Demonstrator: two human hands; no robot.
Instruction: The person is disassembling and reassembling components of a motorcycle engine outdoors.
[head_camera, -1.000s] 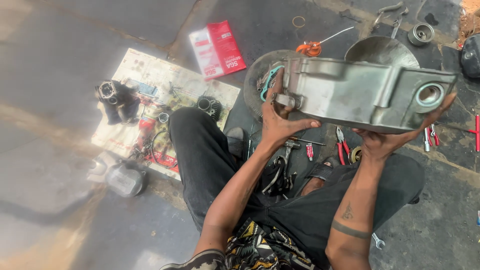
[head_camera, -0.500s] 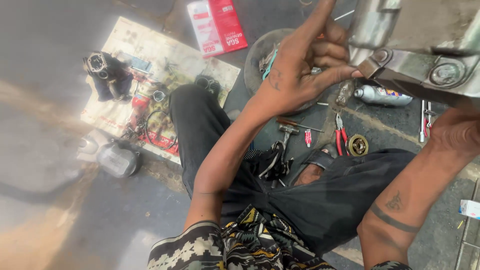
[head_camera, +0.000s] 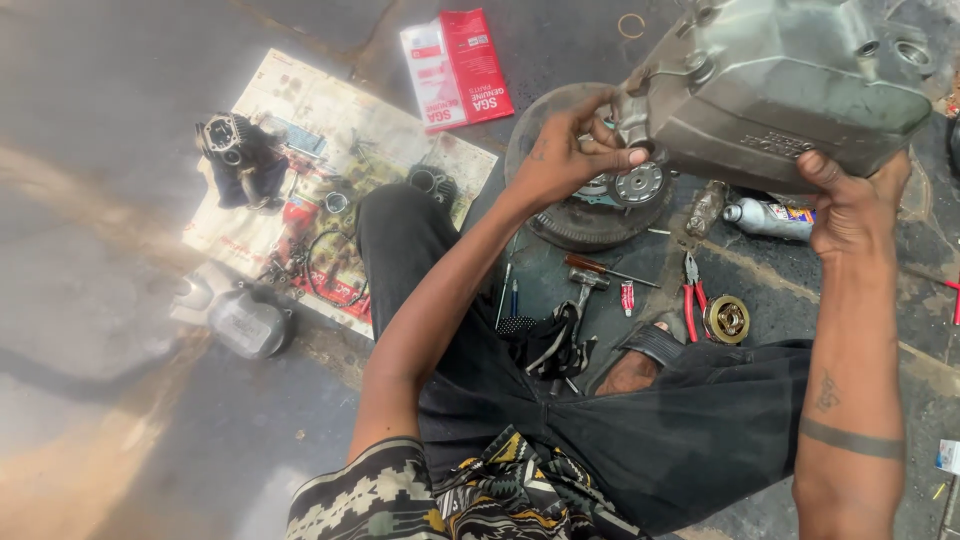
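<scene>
Both hands held the grey metal engine cover (head_camera: 775, 95) up off the floor, left hand (head_camera: 565, 160) closed on its lower-left corner, right hand (head_camera: 850, 205) cupped under its edge to carry the weight, above the round tray (head_camera: 530, 180) and red pliers (head_camera: 690, 295).

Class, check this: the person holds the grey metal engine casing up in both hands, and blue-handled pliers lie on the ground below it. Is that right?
Not quite. The head view shows the pliers have red handles, not blue. The rest stands: the left hand and right hand hold the grey metal engine casing up, and the pliers lie on the ground below it.
</scene>
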